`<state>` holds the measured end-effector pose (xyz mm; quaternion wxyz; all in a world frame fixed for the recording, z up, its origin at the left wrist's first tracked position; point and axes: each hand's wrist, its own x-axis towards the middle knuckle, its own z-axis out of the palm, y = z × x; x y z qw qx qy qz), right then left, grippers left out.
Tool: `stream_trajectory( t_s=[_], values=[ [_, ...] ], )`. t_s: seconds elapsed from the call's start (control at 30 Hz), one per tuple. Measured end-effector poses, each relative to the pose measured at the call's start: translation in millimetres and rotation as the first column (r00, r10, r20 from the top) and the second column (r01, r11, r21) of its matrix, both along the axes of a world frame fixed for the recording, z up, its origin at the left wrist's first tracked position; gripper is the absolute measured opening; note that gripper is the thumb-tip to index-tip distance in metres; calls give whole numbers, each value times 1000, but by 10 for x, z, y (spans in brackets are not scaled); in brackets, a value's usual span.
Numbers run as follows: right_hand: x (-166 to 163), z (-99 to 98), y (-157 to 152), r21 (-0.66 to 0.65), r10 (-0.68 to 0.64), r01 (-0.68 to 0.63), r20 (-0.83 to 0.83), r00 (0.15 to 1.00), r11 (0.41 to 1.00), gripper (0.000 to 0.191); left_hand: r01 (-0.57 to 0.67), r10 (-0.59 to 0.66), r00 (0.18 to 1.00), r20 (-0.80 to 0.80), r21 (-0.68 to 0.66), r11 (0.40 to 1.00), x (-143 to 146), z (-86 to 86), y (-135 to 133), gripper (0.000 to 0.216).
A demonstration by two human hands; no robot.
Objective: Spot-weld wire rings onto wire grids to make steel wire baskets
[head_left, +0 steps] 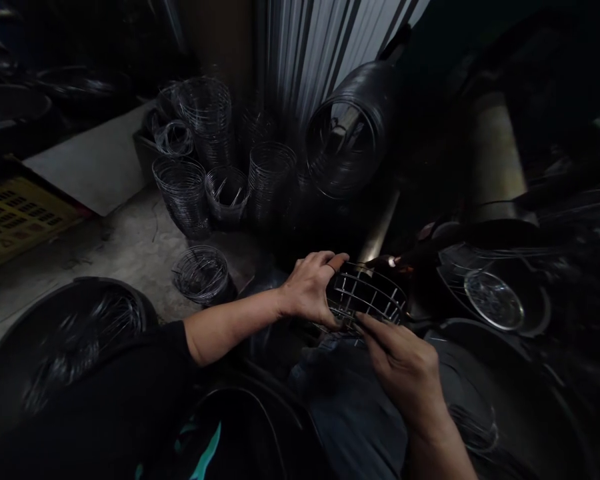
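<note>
Left hand (313,287): grip holds wire basket (369,299) by left edge | Right hand (405,360): at near edge, cannot tell grip | Advice: brace basket steadily, fingertips precise

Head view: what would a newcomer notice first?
Likely the round wire basket near centre, gripped by the left hand, with the right hand at its near side. Beyond it is a big wire coil; farther left stand stacks of wire rings.
</note>
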<state>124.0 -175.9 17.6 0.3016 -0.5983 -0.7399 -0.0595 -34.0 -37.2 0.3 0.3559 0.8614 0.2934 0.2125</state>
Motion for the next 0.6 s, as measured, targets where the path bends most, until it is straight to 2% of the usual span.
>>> stream_trajectory(
  t_s=[0.23, 0.47, 0.6],
  values=[
    [230, -18, 128, 2, -55, 55, -9, 998, 999, 21, -50, 48, 998, 52, 30, 998, 228, -57, 125, 116],
    [319, 86, 266, 7, -75, 75, 44, 996, 997, 20, -66, 66, 996, 68, -10, 998, 330, -8, 215, 115],
    [307, 79, 279, 5, -113, 114, -21, 993, 994, 18, -73, 74, 996, 49, -17, 997, 330, 28, 221, 111]
  ],
)
